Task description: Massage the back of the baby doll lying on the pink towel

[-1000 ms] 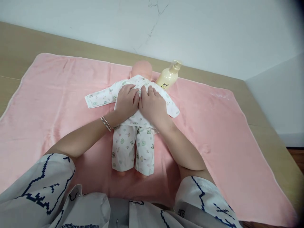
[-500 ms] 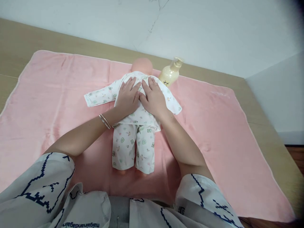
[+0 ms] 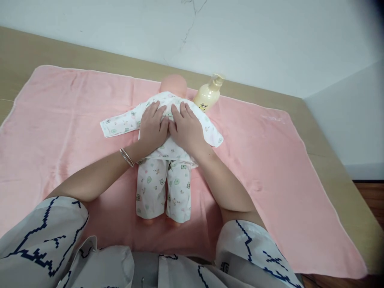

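Observation:
A baby doll [image 3: 173, 85] in a white printed top [image 3: 172, 152] and matching trousers [image 3: 151, 188] lies on a pink blanket [image 3: 258, 172], its head away from me and no face showing. My left hand [image 3: 153, 127] rests flat on the left part of the doll's back, fingers spread. Mirroring it, my right hand [image 3: 186, 127] lies flat on the right part, its thumb close to the left thumb. Both palms touch the cloth and hide part of it. The doll's sleeves stretch out to either side.
A cream pump bottle [image 3: 207, 94] leans on its side near the doll's head at the right. The blanket covers a wooden table [image 3: 327, 160], whose far edge meets a pale wall [image 3: 120, 24]. Brown floor [image 3: 369, 196] shows at the right.
The whole view has shifted slightly, so everything appears a little further left. Both hands are still on the doll's back, a touch lower toward me.

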Tool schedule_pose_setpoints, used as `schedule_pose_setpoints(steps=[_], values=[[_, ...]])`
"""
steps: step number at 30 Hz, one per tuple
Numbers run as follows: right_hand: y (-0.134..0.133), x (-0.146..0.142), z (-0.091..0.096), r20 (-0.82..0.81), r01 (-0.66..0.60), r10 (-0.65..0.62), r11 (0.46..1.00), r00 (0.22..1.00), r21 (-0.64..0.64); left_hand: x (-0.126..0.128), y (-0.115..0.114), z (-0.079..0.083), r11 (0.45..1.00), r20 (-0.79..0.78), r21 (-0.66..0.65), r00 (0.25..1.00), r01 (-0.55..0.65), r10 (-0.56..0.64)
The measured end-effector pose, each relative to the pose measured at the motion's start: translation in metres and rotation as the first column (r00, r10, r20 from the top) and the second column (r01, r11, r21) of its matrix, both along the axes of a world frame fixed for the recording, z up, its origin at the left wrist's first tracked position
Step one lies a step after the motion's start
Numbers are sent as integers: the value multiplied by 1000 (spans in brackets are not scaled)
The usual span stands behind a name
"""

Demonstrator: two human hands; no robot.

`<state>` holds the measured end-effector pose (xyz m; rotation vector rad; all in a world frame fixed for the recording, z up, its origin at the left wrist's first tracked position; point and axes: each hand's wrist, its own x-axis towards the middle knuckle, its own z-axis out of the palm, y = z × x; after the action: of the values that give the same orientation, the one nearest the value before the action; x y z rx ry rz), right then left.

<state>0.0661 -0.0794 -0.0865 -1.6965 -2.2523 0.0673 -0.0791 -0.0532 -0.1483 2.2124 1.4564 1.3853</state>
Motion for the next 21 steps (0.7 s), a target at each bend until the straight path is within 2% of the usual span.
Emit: schedule_pose_setpoints(steps=[4,7,10,14,16,18,21], values=[[19,17,-6,-65,-85,83,996,994,-33,1,6,-5,998,-10,-26,998,63,-63],[21,16,-7,-45,-85,82,995,996,-57,-1,6,-4,997,-27,-4,996,82,-82],[8,3,-5,2,-34,34,997,999,-76,-3,2,-2,995,-47,52,996,84,-81],[-27,-15,7,92,76,-73,997,993,-25,-4,-6,5,988,-54,140,997,62,-55],[-39,-17,15,175,69,-62,997,983,-34,-4,-10,9,989,-27,138,999,44,-41],[-42,-14,23,212,50,-31,995,977,-85,-4,-13,11,995,10,104,1000,15,-16],[-26,-3,26,147,72,-48,984,988,-166,-3,-11,9,1000,31,23,999,-9,8]])
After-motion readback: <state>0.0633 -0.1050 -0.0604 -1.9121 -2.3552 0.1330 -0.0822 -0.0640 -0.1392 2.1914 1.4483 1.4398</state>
